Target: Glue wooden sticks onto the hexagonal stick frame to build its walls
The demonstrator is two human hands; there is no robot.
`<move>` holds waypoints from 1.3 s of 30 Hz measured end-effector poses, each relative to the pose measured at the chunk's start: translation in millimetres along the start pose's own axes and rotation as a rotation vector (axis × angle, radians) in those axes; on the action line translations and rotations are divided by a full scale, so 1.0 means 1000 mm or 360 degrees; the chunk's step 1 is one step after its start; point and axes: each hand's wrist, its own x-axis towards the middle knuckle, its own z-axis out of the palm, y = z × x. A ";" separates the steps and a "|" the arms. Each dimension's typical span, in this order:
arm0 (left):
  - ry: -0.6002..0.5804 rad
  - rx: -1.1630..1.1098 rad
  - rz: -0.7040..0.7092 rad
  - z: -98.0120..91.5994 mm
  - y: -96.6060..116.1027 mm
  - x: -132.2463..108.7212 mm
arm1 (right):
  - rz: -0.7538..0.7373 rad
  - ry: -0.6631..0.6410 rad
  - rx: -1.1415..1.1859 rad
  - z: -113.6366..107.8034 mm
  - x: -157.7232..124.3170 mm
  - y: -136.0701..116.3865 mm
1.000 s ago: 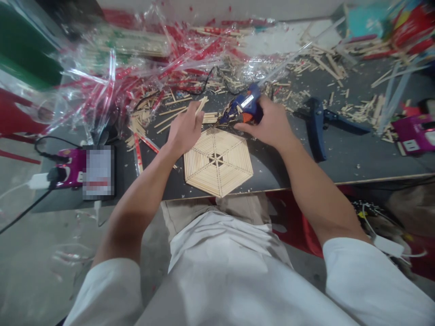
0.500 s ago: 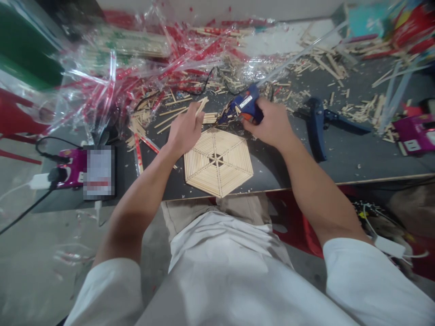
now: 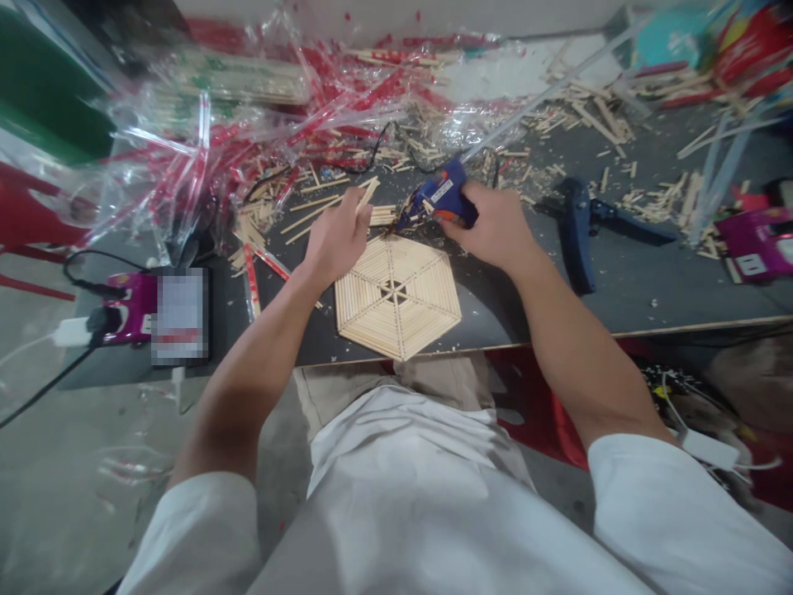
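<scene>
My right hand (image 3: 496,219) is wrapped round a blue glue gun (image 3: 447,192) with a clear glue stick (image 3: 545,89) poking out of its back. The gun's nozzle points left and down, at the top corner of a hexagonal panel (image 3: 427,289) built from pale wooden sticks. Whether the tip touches the panel I cannot tell. My left hand (image 3: 338,235) is closed on a few short wooden sticks (image 3: 370,192), which jut up past the fingers. It hovers by the panel's upper left edge. The panel lies flat near the table's front edge.
Blue cutters (image 3: 579,235) lie to the right. Crumpled plastic wrappers (image 3: 204,157) and loose sticks (image 3: 600,116) litter the back of the dark table (image 3: 496,310). At the left sit a phone (image 3: 181,318) and a purple power strip (image 3: 127,307); another purple block (image 3: 757,241) is far right.
The glue gun has tilted slightly and its nozzle has dipped a little toward the panel's top corner. My left hand and the panel have stayed in place.
</scene>
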 end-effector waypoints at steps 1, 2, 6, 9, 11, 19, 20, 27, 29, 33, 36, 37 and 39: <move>-0.0014 0.0024 -0.0002 -0.001 0.001 0.000 | -0.0003 0.0000 -0.0002 0.000 0.000 0.000; -0.0029 0.0048 -0.0005 -0.001 0.002 0.000 | -0.0003 -0.0002 -0.0004 0.000 0.000 0.000; -0.0087 0.0070 -0.0041 -0.005 0.005 0.000 | 0.0024 -0.0041 -0.0013 -0.003 0.001 0.002; -0.0092 0.0013 -0.0058 -0.006 0.005 -0.001 | 0.0041 -0.0034 -0.0013 -0.006 0.001 0.003; -0.0071 -0.0026 -0.0051 -0.005 0.004 -0.001 | 0.0030 0.0006 -0.0006 -0.007 0.000 0.005; -0.0066 -0.0044 -0.0063 -0.002 0.002 -0.001 | -0.0020 0.0003 -0.0010 -0.004 0.001 0.010; -0.0056 -0.0048 -0.0055 -0.002 0.002 -0.001 | -0.0030 -0.0003 -0.0021 -0.003 0.001 0.011; -0.0015 0.0049 -0.0037 0.002 -0.002 0.000 | -0.0108 -0.0010 -0.0066 -0.001 0.001 0.014; 0.0036 -0.0010 -0.0021 0.005 -0.005 0.001 | -0.0101 -0.0017 -0.0054 -0.002 0.001 0.014; 0.0107 -0.0141 0.0051 0.012 -0.014 0.002 | -0.0093 0.0002 -0.0014 -0.003 0.001 0.012; 0.0134 -0.0192 0.0089 0.015 -0.020 0.002 | -0.0071 0.0008 0.0007 -0.004 0.001 0.011; 0.0150 -0.0202 0.0104 0.016 -0.021 0.002 | -0.0059 0.0002 0.0011 -0.004 0.001 0.010; 0.0182 -0.0206 0.0133 0.017 -0.023 0.002 | -0.0024 -0.0016 0.0020 -0.005 0.001 0.009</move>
